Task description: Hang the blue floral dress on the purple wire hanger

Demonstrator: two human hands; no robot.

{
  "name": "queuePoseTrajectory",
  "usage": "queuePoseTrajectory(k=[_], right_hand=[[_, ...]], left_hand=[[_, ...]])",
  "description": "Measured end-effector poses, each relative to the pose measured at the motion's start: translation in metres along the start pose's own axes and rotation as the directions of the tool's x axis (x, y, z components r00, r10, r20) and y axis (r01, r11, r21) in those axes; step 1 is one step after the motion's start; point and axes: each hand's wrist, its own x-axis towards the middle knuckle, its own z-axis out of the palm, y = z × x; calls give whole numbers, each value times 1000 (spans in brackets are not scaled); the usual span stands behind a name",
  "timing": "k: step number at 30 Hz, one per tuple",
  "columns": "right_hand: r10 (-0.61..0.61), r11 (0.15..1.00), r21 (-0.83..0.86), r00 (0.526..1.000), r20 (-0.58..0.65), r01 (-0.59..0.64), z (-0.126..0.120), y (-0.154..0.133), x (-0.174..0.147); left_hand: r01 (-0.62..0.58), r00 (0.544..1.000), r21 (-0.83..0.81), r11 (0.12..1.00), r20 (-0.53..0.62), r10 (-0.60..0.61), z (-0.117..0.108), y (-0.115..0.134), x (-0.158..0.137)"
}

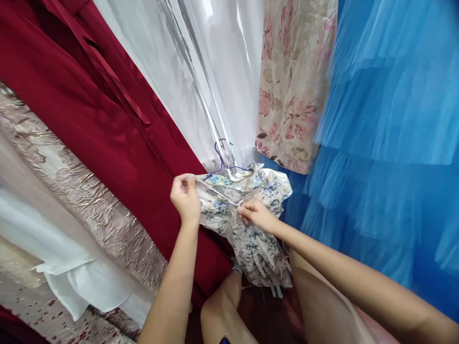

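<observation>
A small white dress with a blue floral print [256, 239] hangs low in the middle on a purple hanger [223, 160]. My left hand [186, 196] is closed on the dress's shoulder edge, at the left side. At the middle of the chest, my right hand [256, 215] pinches the fabric along the neckline edge. A pale strip of trim runs taut between the two hands. What exactly lies between the right fingertips is hidden.
Long garments hang all around: a dark red one [143, 157] and a textured silvery one [118, 224] at left, white cloth [229, 71] with pale ribbons behind, a pink floral piece [290, 95] and blue tulle [387, 119] at right. My bare legs [224, 310] are below, over dark floor.
</observation>
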Motion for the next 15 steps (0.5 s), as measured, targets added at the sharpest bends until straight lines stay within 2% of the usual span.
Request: queuePoseTrajectory(k=[2,4,6,8,10,12,15], right_hand=[[21,999,28,1000,18,-22,-4,3,-9],[48,997,66,998,45,-50,-7,4,-16],[69,993,93,995,70,-75,-7,4,-20],[95,989,103,991,94,-105,-6,9,-25],[154,980,109,981,115,-167,-6,17,-30],[220,966,110,969,112,-232,-10,29,-39],[282,952,105,957,68,-288,-22,49,-63]], left_hand=[[90,995,0,996,-36,-90,-14,-28,13],[272,958,-48,961,-77,-275,-28,-58,16],[453,873,-121,883,-141,-467,-39,-83,10],[572,786,-169,803,-169,-595,-45,-101,-6],[656,725,-173,735,-126,-677,-47,-110,-28],[733,664,-166,659,-33,-747,-47,-112,-53],[794,606,-145,590,129,-785,-47,-104,-91]])
